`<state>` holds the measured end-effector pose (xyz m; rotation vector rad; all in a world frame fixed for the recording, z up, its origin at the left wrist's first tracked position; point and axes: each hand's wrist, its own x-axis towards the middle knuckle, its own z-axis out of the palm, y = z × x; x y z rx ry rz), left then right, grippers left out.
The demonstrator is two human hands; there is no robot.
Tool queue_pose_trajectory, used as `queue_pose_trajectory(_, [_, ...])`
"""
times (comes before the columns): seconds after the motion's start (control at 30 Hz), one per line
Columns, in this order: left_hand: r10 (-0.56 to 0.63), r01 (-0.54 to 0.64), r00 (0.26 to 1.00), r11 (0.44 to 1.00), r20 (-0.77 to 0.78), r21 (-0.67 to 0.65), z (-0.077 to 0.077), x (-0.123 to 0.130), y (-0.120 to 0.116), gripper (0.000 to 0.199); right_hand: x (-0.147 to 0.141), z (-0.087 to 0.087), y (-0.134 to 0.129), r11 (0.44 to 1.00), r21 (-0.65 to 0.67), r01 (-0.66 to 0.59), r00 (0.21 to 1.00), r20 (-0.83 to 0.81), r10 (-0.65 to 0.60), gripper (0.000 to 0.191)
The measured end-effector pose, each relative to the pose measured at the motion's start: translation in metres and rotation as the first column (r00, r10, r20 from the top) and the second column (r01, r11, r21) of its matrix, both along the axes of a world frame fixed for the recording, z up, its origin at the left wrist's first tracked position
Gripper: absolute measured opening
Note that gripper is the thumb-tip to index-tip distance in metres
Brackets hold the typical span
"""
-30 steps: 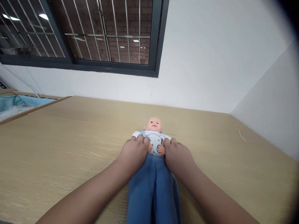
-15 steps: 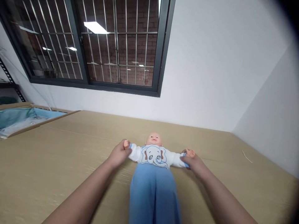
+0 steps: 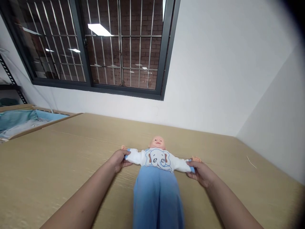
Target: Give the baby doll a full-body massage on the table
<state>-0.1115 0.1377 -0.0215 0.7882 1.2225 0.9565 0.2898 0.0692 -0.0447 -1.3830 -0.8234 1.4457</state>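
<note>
A baby doll (image 3: 157,142) lies on its back, its head toward the wall and its arms stretched out sideways. It wears a white top with an elephant face (image 3: 158,159) on the chest and light blue trousers (image 3: 157,194). My left hand (image 3: 119,160) grips the blue cuff of the sleeve at the left, thumb on top. At the right, my right hand (image 3: 200,171) holds the other cuff between thumb and fingers. Both small doll hands stick out beyond the cuffs.
The doll lies on a tan board surface (image 3: 71,152). A blue-lined wooden crib (image 3: 53,117) is at the left, near a black shelf frame. A barred window (image 3: 124,90) is in the white wall behind. A thin pale strip (image 3: 251,162) lies at the right.
Both hands have shifted their hold on the cuffs, and the doll's arms now lie lower and flatter. My left hand has moved slightly left, my right slightly right and down.
</note>
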Motion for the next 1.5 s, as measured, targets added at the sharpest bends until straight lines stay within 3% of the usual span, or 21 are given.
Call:
queue_pose_trajectory(0.07, [0.023,-0.009,0.996,0.985,-0.081,0.170,0.001,0.004,-0.002,0.022,-0.007,0.008,-0.002,0.996,0.085,0.022,0.995,0.100,-0.030,0.026])
queue_pose_trajectory(0.13, [0.052,0.051,0.965,0.924,-0.257,0.378,0.004,0.009,-0.005,0.017,-0.017,0.020,-0.004,0.983,0.185,0.011,0.936,0.343,-0.075,0.025])
queue_pose_trajectory(0.17, [0.079,0.115,0.921,0.881,-0.382,0.459,0.007,0.012,-0.008,0.018,-0.024,0.027,-0.006,0.973,0.232,-0.011,0.867,0.487,-0.106,0.025])
queue_pose_trajectory(0.23, [0.146,0.283,0.749,0.811,-0.646,0.512,0.014,0.020,-0.016,0.015,-0.038,0.039,-0.010,0.949,0.304,-0.087,0.678,0.715,-0.168,0.026])
queue_pose_trajectory(0.3, [0.188,0.436,0.517,0.781,-0.835,0.447,0.021,0.030,-0.028,0.008,-0.053,0.049,-0.015,0.941,0.299,-0.160,0.497,0.848,-0.185,0.023])
queue_pose_trajectory(0.37, [0.206,0.544,0.333,0.755,-0.920,0.366,0.027,0.042,-0.040,0.003,-0.067,0.055,-0.020,0.952,0.228,-0.207,0.333,0.931,-0.151,0.019])
queue_pose_trajectory(0.5, [0.241,0.662,0.103,0.707,-0.965,0.247,0.030,0.064,-0.057,0.014,-0.088,0.060,-0.031,0.951,0.106,-0.289,0.060,0.994,-0.093,0.011])
queue_pose_trajectory(0.63, [0.249,0.763,-0.032,0.632,-0.968,0.137,0.030,0.075,-0.065,0.020,-0.103,0.061,-0.038,0.937,0.028,-0.347,-0.100,0.993,-0.067,0.006])
queue_pose_trajectory(0.73, [0.234,0.800,-0.081,0.595,-0.969,0.077,0.032,0.081,-0.071,0.023,-0.112,0.059,-0.041,0.922,-0.061,-0.382,-0.200,0.980,-0.018,0.018])
queue_pose_trajectory(0.83, [0.225,0.805,-0.113,0.592,-0.968,0.044,0.034,0.088,-0.075,0.024,-0.117,0.056,-0.041,0.911,-0.129,-0.392,-0.266,0.964,0.022,0.026])
queue_pose_trajectory(0.9, [0.230,0.803,-0.119,0.594,-0.966,0.042,0.035,0.091,-0.075,0.025,-0.118,0.054,-0.041,0.911,-0.140,-0.388,-0.272,0.962,0.032,0.027])
queue_pose_trajectory(1.0, [0.232,0.800,-0.094,0.597,-0.968,0.066,0.035,0.089,-0.072,0.025,-0.113,0.052,-0.039,0.918,-0.096,-0.386,-0.220,0.976,0.010,0.022])
queue_pose_trajectory(1.27, [0.212,0.767,0.054,0.617,-0.976,0.177,0.031,0.066,-0.066,0.021,-0.085,0.052,-0.036,0.936,0.077,-0.343,0.076,0.996,-0.054,0.003])
queue_pose_trajectory(1.37, [0.185,0.718,0.165,0.651,-0.969,0.246,0.033,0.056,-0.063,0.013,-0.071,0.052,-0.032,0.941,0.082,-0.328,0.210,0.978,-0.013,0.008])
queue_pose_trajectory(1.5, [0.088,0.626,0.402,0.699,-0.911,0.344,0.029,0.033,-0.045,0.005,-0.041,0.042,-0.023,0.943,0.114,-0.313,0.483,0.874,0.054,0.018])
